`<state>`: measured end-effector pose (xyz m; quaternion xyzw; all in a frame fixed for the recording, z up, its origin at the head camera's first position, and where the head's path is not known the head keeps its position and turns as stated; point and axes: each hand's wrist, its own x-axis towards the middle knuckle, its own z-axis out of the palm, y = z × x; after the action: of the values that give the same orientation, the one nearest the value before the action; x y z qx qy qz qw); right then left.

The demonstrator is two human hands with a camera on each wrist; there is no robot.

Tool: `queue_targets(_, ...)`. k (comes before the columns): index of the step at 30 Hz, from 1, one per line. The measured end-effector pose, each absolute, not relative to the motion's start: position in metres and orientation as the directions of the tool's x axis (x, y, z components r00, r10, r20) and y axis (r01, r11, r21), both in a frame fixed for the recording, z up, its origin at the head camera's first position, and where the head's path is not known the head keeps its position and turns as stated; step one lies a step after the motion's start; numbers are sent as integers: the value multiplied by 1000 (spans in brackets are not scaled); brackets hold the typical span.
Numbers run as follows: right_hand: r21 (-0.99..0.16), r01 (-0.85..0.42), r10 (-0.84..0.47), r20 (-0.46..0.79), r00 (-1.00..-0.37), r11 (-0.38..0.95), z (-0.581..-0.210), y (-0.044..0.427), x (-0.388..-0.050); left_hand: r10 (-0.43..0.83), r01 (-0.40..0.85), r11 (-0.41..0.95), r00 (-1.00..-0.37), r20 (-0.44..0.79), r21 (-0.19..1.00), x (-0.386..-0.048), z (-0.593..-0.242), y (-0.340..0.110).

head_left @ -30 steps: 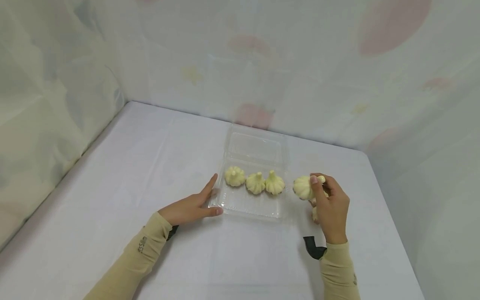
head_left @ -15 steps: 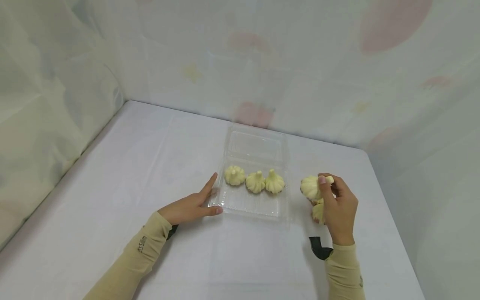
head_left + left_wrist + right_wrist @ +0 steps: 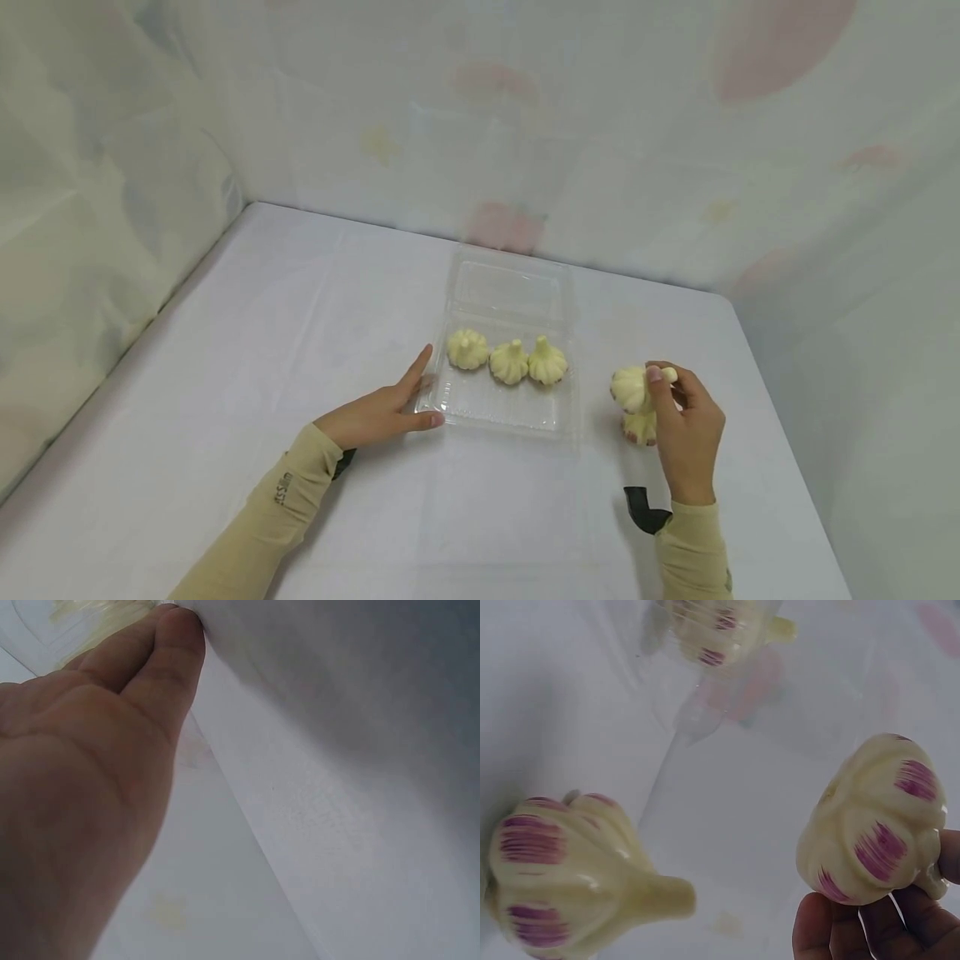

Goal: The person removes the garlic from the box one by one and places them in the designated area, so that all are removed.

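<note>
A garlic bulb (image 3: 632,388) is pinched by its stem end between the thumb and fingers of my right hand (image 3: 688,437). The right wrist view shows purple streaks on this held bulb (image 3: 877,825). Just below it in the head view is another garlic bulb (image 3: 640,428), partly covered; it lies on its side in the right wrist view. My left hand (image 3: 381,413) rests with straight fingers against the left edge of a clear plastic box (image 3: 495,409), whose lid is folded back. Inside sit three garlic bulbs, left (image 3: 468,349), middle (image 3: 509,362) and right (image 3: 547,362).
White cloth covers the table (image 3: 315,300). Patterned fabric (image 3: 600,150) hangs behind the table's back edge and along both sides. The raised lid (image 3: 510,287) reaches almost to the back edge. A black mount (image 3: 645,512) sticks out from my right wrist.
My right hand has moved right and slightly nearer to me, carrying the garlic bulb away from the box. The left hand and the bulbs in the box have stayed put.
</note>
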<state>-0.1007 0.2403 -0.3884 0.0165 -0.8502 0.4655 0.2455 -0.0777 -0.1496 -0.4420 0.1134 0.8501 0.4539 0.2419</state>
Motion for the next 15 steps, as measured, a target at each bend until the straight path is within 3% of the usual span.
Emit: queue_targets(15,-748,-203,283,467,-838,632,-406,262,-90,419,-19,556,-857,-300,831,-79,-441,-150)
